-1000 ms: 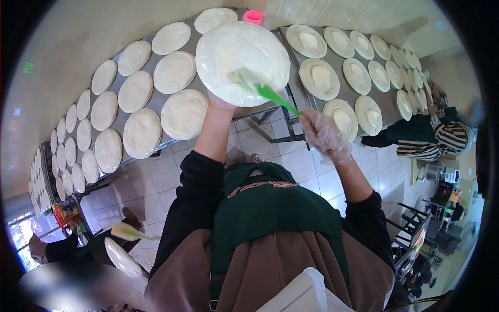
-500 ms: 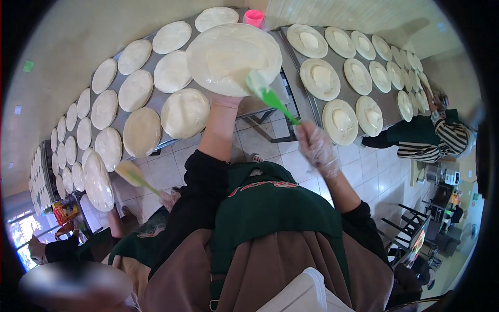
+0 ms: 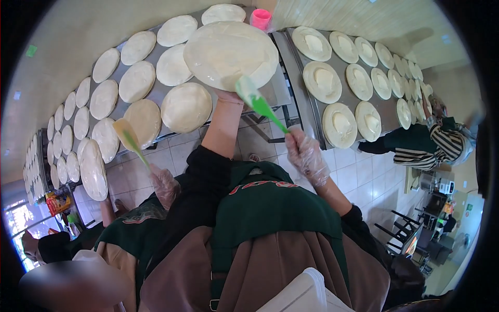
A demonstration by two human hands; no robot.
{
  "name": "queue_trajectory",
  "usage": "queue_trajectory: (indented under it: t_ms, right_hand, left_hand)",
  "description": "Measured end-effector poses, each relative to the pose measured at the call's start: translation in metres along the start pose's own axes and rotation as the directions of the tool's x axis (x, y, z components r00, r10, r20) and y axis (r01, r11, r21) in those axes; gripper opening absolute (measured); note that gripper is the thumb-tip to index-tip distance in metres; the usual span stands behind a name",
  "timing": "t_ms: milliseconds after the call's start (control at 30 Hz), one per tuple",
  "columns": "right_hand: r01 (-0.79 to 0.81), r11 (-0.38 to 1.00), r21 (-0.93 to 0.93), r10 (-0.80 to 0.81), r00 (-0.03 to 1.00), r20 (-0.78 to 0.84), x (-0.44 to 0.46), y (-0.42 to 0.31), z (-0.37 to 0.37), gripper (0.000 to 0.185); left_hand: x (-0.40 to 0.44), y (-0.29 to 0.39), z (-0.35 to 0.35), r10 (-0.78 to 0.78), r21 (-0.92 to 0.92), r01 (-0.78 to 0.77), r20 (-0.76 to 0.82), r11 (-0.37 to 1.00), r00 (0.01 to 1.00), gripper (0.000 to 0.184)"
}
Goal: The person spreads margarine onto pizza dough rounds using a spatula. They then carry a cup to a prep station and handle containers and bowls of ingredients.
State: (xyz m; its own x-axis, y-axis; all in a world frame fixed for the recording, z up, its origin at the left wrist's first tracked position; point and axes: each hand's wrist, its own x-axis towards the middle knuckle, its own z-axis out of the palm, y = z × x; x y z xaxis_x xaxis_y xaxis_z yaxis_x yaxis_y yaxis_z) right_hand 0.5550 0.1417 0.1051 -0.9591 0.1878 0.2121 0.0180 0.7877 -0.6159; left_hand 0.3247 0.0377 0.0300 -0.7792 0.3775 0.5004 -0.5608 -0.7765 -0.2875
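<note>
- Gripping a green spatula (image 3: 265, 110) by its handle, we are closing our gloved right hand (image 3: 307, 153) around it.
- We are supporting a white-coated disc (image 3: 228, 54) from below on our left hand (image 3: 228, 95); the disc is hiding the fingers, so we cannot tell whether they are spread or curled.
- Ahead and left of our right hand, the spatula's whitish blade is overlapping the disc's near edge.
- Left of and beyond our left hand, more discs are resting on a metal table (image 3: 157, 92); a pink cup (image 3: 261, 20) is standing beyond our raised disc.
- Ahead and right of our right hand, discs with pale mounds (image 3: 322, 82) are resting on a second table (image 3: 345, 99).
- Left of our left hand, a co-worker's gloved hand (image 3: 165, 187) is holding another spatula (image 3: 130, 140) near a tilted disc (image 3: 93, 170).
- Well right of our right hand, a person in stripes (image 3: 436, 140) is standing beside the second table.
</note>
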Motion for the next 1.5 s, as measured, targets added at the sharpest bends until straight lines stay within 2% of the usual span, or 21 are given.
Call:
queue_trajectory:
  t_ms: [67, 100, 167, 200, 267, 367, 500, 567, 600, 700, 767, 900, 967, 1000, 1067, 1100, 1200, 1233, 1400, 1500]
  right_hand:
    - [0.061, 0.997, 0.037, -0.062, 0.998, 0.030, -0.002, -0.007, 0.003, 0.007]
    - [0.094, 0.992, 0.089, -0.096, 0.995, 0.023, -0.001, -0.011, 0.002, 0.007]
    - [0.129, 0.982, 0.137, -0.132, 0.991, 0.017, 0.000, -0.012, 0.000, 0.008]
    - [0.087, 0.989, 0.117, -0.084, 0.996, -0.029, 0.001, -0.009, -0.003, 0.009]
    - [0.047, 0.994, 0.097, -0.040, 0.996, -0.074, 0.006, -0.004, -0.008, 0.009]
    - [-0.103, 0.988, 0.114, 0.118, 0.985, -0.128, 0.012, -0.001, -0.017, 0.008]
    - [-0.089, 0.990, 0.108, 0.102, 0.987, -0.121, 0.010, -0.003, -0.019, 0.009]
    - [-0.104, 0.985, 0.141, 0.122, 0.984, -0.129, 0.009, -0.001, -0.017, 0.009]
    - [-0.102, 0.985, 0.141, 0.121, 0.984, -0.129, 0.009, -0.001, -0.017, 0.009]
    - [-0.070, 0.993, 0.092, 0.083, 0.985, -0.152, 0.009, -0.003, -0.015, 0.009]
    - [-0.043, 0.997, 0.065, 0.055, 0.981, -0.186, 0.010, -0.006, -0.016, 0.009]
    - [-0.035, 0.999, 0.027, 0.039, 0.983, -0.179, 0.008, -0.009, -0.013, 0.008]
    - [0.070, 0.997, -0.036, -0.073, 0.995, -0.067, 0.004, -0.007, -0.008, 0.006]
    - [0.070, 0.997, -0.035, -0.072, 0.995, -0.067, 0.001, -0.008, -0.008, 0.006]
    - [0.120, 0.993, 0.021, -0.119, 0.992, -0.046, -0.004, -0.011, -0.007, 0.006]
    - [0.147, 0.989, 0.025, -0.147, 0.989, -0.004, -0.005, -0.008, -0.010, 0.006]
    - [0.143, 0.986, 0.090, -0.142, 0.990, -0.019, -0.004, -0.009, -0.017, 0.007]
    - [0.141, 0.986, 0.089, -0.140, 0.990, -0.021, -0.002, -0.010, -0.019, 0.007]
    - [-0.032, 0.997, 0.076, 0.044, 0.985, -0.169, 0.010, -0.010, -0.022, 0.010]
    - [-0.041, 0.999, 0.018, 0.043, 0.996, -0.074, 0.004, -0.016, -0.016, 0.009]
  left_hand:
    - [-0.005, 0.006, -0.012, -0.006, 0.046, 0.014, -0.166, 0.999, 0.986, 0.072]
    - [-0.008, 0.008, -0.018, -0.002, 0.046, 0.010, -0.165, 0.999, 0.986, 0.072]
    - [-0.005, 0.003, -0.007, 0.206, 0.468, -0.046, -0.298, 0.883, 0.932, 0.071]
    - [-0.004, 0.004, 0.000, 0.209, 0.467, -0.049, -0.296, 0.883, 0.932, 0.071]
    - [-0.002, 0.006, 0.019, 0.008, 0.109, 0.007, -0.141, 0.994, 0.990, 0.070]
    - [0.003, 0.002, 0.034, -0.006, 0.038, 0.013, -0.174, 0.999, 0.985, 0.068]
    - [0.002, 0.002, 0.034, 0.012, 0.007, -0.011, -0.179, 1.000, 0.984, 0.067]
    - [0.006, -0.003, 0.041, 0.161, 0.393, -0.032, -0.299, 0.919, 0.941, 0.066]
    - [0.007, -0.004, 0.044, 0.162, 0.393, -0.034, -0.298, 0.919, 0.941, 0.066]
    - [0.008, -0.005, 0.046, 0.164, 0.375, -0.041, -0.302, 0.926, 0.939, 0.066]
    - [0.008, -0.003, 0.045, 0.005, 0.049, 0.002, -0.126, 0.999, 0.992, 0.066]
    - [0.005, -0.006, 0.044, -0.019, -0.035, 0.017, -0.077, 0.999, 0.997, 0.067]
    - [0.000, -0.005, 0.037, 0.004, -0.099, -0.011, -0.065, 0.995, 0.998, 0.069]
    - [-0.002, -0.005, 0.034, 0.004, -0.098, -0.011, -0.066, 0.995, 0.998, 0.069]
    - [-0.007, -0.003, 0.025, 0.051, 0.025, -0.050, -0.037, 0.998, 0.998, 0.071]
    - [-0.009, 0.001, 0.021, 0.049, 0.025, -0.048, -0.036, 0.999, 0.998, 0.071]
    - [-0.009, 0.006, 0.015, 0.031, 0.061, -0.027, -0.063, 0.998, 0.998, 0.073]
    - [-0.007, 0.001, 0.026, 0.019, 0.018, -0.017, -0.079, 1.000, 0.997, 0.074]
    - [0.006, -0.011, 0.050, -0.028, -0.022, 0.027, -0.068, 0.999, 0.997, 0.074]
    - [0.007, -0.017, 0.051, -0.007, 0.002, 0.007, -0.098, 1.000, 0.995, 0.073]
